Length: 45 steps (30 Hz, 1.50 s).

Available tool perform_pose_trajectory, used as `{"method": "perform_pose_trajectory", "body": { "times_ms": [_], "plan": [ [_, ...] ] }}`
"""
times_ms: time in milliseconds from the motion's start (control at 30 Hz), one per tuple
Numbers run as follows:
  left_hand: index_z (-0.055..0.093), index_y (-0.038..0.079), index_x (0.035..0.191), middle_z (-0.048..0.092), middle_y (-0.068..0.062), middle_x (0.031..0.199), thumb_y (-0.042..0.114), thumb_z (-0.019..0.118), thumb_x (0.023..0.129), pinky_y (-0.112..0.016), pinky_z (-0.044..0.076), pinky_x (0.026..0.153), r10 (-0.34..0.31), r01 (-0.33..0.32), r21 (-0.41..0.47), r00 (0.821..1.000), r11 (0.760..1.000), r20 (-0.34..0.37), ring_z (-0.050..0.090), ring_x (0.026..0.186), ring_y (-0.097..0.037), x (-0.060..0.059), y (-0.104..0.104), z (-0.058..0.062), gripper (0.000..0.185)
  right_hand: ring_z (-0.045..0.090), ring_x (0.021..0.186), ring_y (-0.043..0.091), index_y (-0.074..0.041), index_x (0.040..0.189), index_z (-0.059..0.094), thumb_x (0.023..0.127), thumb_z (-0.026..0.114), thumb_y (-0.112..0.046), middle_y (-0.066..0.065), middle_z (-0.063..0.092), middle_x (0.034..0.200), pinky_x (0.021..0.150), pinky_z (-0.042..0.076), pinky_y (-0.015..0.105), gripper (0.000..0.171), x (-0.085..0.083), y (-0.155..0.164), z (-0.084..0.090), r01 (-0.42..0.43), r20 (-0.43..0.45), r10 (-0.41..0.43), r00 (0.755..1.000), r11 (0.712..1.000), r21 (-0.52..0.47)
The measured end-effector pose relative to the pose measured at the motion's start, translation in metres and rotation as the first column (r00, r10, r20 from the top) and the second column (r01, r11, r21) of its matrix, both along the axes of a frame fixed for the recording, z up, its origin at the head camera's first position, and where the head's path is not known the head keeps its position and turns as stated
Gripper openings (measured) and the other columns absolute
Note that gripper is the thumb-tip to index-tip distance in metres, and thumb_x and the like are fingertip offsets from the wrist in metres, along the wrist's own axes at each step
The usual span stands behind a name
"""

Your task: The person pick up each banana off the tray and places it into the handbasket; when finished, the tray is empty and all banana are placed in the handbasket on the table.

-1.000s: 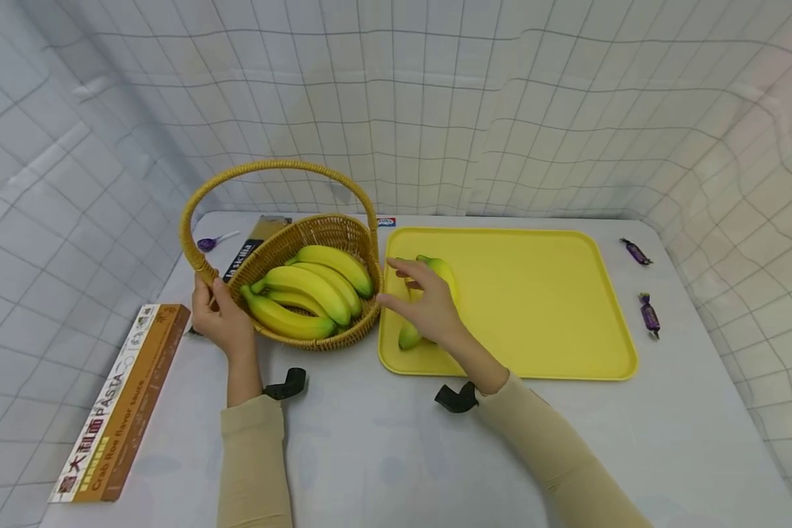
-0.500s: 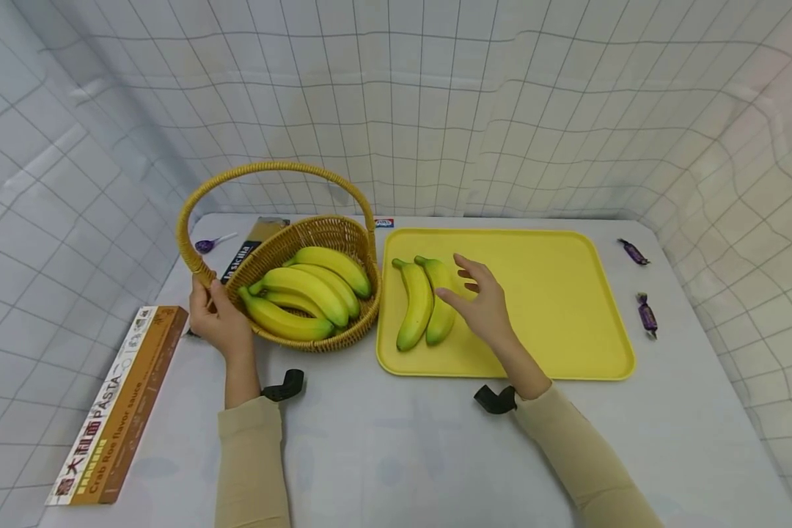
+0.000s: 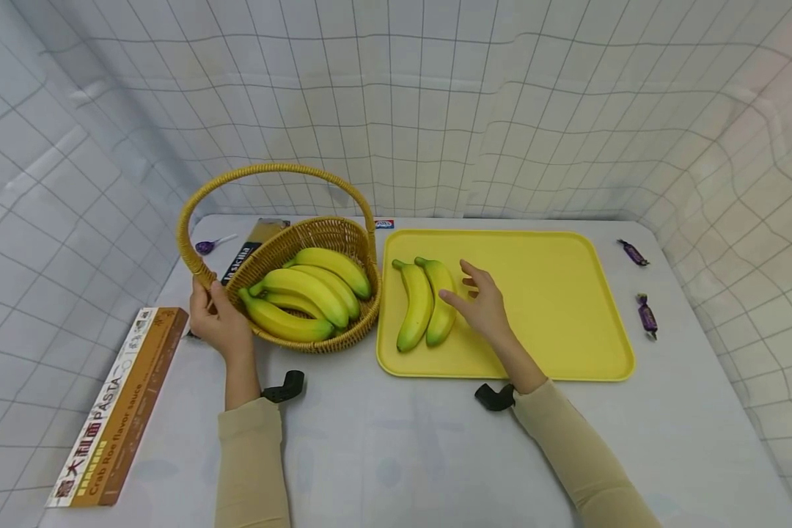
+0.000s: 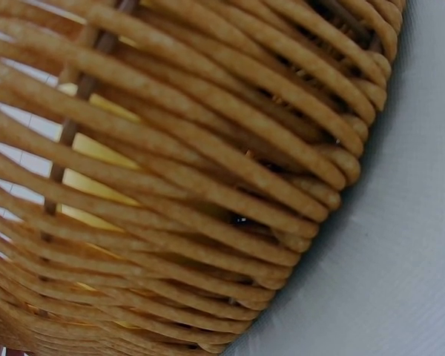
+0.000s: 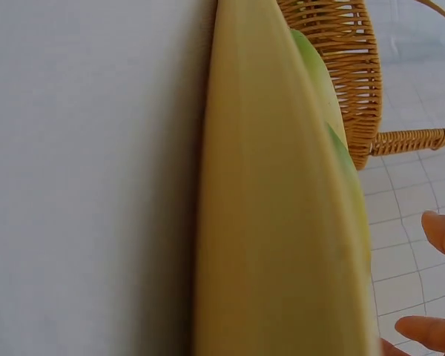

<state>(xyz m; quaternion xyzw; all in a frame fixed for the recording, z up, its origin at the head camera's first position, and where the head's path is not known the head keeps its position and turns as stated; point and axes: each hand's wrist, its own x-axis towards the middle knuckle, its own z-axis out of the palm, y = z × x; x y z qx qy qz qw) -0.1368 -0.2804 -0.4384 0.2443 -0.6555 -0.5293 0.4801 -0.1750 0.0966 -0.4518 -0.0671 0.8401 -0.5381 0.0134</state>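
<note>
A wicker basket (image 3: 317, 235) with a tall hoop handle stands at the left and holds a bunch of yellow bananas (image 3: 306, 290). My left hand (image 3: 216, 323) grips the basket where the handle meets the rim. The left wrist view shows only the basket's woven wall (image 4: 208, 185) close up. Two bananas (image 3: 425, 302) lie side by side on the left part of a yellow tray (image 3: 567, 293). My right hand (image 3: 482, 304) hovers just right of them with fingers spread and holds nothing. In the right wrist view the tray's rim (image 5: 267, 222) fills the middle, with my fingertips (image 5: 441, 233) at the right edge.
A long pasta box (image 3: 115, 411) lies at the table's left front. A dark box (image 3: 247, 249) and a purple lollipop (image 3: 206, 245) sit behind the basket. Two purple candies (image 3: 635, 252) (image 3: 648, 315) lie right of the tray. Grid-patterned cloth walls surround the table.
My right hand has let go of the two bananas on the tray and drawn off to their right, fingers open. The left hand has stayed on the basket.
</note>
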Motion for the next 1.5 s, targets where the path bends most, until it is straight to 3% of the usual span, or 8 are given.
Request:
{"method": "perform_pose_trajectory", "body": {
  "times_ms": [267, 433, 967, 1233, 1500],
  "plan": [
    [0.071, 0.009, 0.115, 0.06, 0.017, 0.094, 0.016, 0.054, 0.099, -0.018, 0.042, 0.078, -0.018, 0.015, -0.054, 0.999, 0.998, -0.046, 0.054, 0.088, -0.001, 0.001, -0.002, -0.002, 0.025, 0.046, 0.13, 0.036, -0.006, 0.152, 0.033, 0.089, 0.071, -0.029, 0.017, 0.04, 0.149, 0.107, 0.04, 0.048, 0.077, -0.003, 0.0, -0.009, -0.004, 0.09, 0.003, 0.996, 1.0, 0.01],
    [0.072, 0.009, 0.114, 0.06, 0.018, 0.094, 0.015, 0.055, 0.099, -0.017, 0.042, 0.077, -0.006, 0.004, -0.043, 0.999, 0.999, -0.047, 0.055, 0.087, -0.001, 0.001, -0.001, -0.001, 0.024, 0.044, 0.13, 0.035, -0.005, 0.152, 0.031, 0.09, 0.07, -0.03, 0.016, 0.039, 0.15, 0.108, 0.038, 0.047, 0.078, -0.005, 0.0, -0.015, -0.004, 0.126, 0.001, 0.992, 1.0, 0.02],
    [0.07, 0.008, 0.117, 0.058, 0.017, 0.094, 0.017, 0.054, 0.1, -0.018, 0.042, 0.079, 0.005, -0.005, -0.015, 1.0, 1.0, -0.008, 0.054, 0.087, 0.0, 0.0, 0.0, -0.001, 0.026, 0.046, 0.128, 0.034, -0.003, 0.152, 0.031, 0.088, 0.071, -0.033, 0.016, 0.043, 0.146, 0.107, 0.039, 0.046, 0.08, -0.006, -0.005, -0.024, -0.006, 0.129, -0.002, 0.992, 0.998, 0.064],
    [0.069, 0.005, 0.119, 0.06, 0.016, 0.096, 0.017, 0.053, 0.1, -0.02, 0.043, 0.079, 0.008, -0.008, -0.015, 1.0, 1.0, 0.0, 0.054, 0.088, 0.0, 0.0, 0.0, -0.002, 0.027, 0.051, 0.118, 0.032, -0.001, 0.15, 0.035, 0.088, 0.07, -0.035, 0.019, 0.052, 0.133, 0.101, 0.043, 0.045, 0.078, -0.005, -0.008, -0.027, -0.011, 0.099, 0.001, 0.995, 0.994, 0.107],
    [0.069, 0.008, 0.121, 0.067, -0.006, 0.108, 0.017, 0.053, 0.1, -0.02, 0.043, 0.082, 0.002, -0.002, -0.008, 1.0, 1.0, 0.009, 0.055, 0.092, -0.001, 0.002, 0.0, 0.0, 0.028, 0.056, 0.109, 0.031, -0.001, 0.146, 0.043, 0.088, 0.071, -0.032, 0.019, 0.057, 0.127, 0.093, 0.047, 0.042, 0.07, -0.005, -0.01, -0.024, 0.019, 0.069, -0.028, 0.997, 0.991, 0.129]
  ]
}}
